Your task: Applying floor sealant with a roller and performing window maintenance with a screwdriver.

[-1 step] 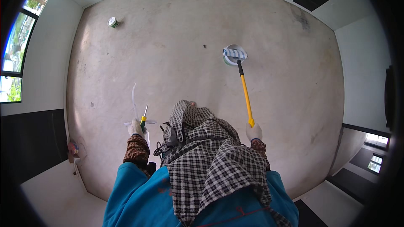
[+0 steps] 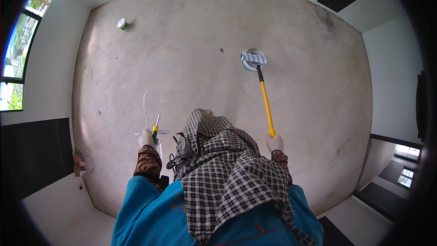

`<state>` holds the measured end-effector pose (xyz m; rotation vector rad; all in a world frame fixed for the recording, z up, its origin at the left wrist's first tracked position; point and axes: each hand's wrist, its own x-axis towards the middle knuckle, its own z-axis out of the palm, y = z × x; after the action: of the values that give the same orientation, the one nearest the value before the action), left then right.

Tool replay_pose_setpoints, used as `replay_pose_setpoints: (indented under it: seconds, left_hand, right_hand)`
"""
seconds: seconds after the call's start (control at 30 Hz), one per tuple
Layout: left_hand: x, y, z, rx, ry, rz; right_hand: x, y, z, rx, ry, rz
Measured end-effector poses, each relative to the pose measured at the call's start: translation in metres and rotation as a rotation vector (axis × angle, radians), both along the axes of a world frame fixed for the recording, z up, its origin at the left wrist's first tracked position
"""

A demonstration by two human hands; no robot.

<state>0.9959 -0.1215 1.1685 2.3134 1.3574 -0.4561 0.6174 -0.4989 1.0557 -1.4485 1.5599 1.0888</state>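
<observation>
My left hand (image 2: 146, 138), in a pale glove, is closed around a screwdriver (image 2: 155, 131) with a yellow and green handle, its metal shaft pointing away from me. Thin white strips (image 2: 145, 108) stick out of the same grip; what they are made of I cannot tell. My gloved right hand (image 2: 274, 143) grips the near end of a paint roller's yellow pole (image 2: 266, 105). At the pole's far end, the blue-and-white striped roller sleeve (image 2: 254, 58) lies across the top of a round white bucket (image 2: 246, 65) on the floor. The bucket's inside is mostly hidden.
A small green and white tub (image 2: 122, 24) stands on the bare concrete floor (image 2: 182, 59) at the far left. White walls with black panels (image 2: 38, 155) enclose the room, with a window (image 2: 20, 50) on the left. Near the left wall lie a reddish object (image 2: 79, 160) and a cord.
</observation>
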Motion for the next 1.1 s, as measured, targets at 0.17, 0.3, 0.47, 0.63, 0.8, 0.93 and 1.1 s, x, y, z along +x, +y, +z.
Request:
replay_pose_setpoints:
  seconds: [0.17,0.3,0.47,0.63,0.8,0.93,1.1]
  left_hand:
    - [-0.011,0.004,-0.003,-0.009,0.006,-0.007]
    - [-0.01,0.014,-0.008,0.001,0.015,-0.011]
    - [-0.004,0.033,-0.015,0.002,0.011,-0.017]
    - [0.007,0.046,-0.017,-0.006,-0.013,0.016]
    - [0.013,0.013,0.002,-0.031,-0.041,0.008]
    - [-0.014,-0.057,0.05,-0.026,-0.002,-0.005]
    - [-0.034,-0.18,0.162,-0.009,0.048,0.049]
  right_hand:
    - [-0.015,0.0,-0.007,-0.003,0.013,-0.005]
    - [-0.013,0.008,-0.009,0.0,0.017,-0.024]
    - [-0.008,0.034,-0.018,-0.004,0.014,-0.025]
    - [0.006,0.043,-0.019,0.005,-0.028,-0.051]
    - [0.018,-0.01,0.035,-0.046,-0.057,-0.078]
    - [-0.003,-0.087,0.104,-0.097,-0.064,-0.122]
    - [-0.022,-0.209,0.218,0.053,-0.15,-0.344]
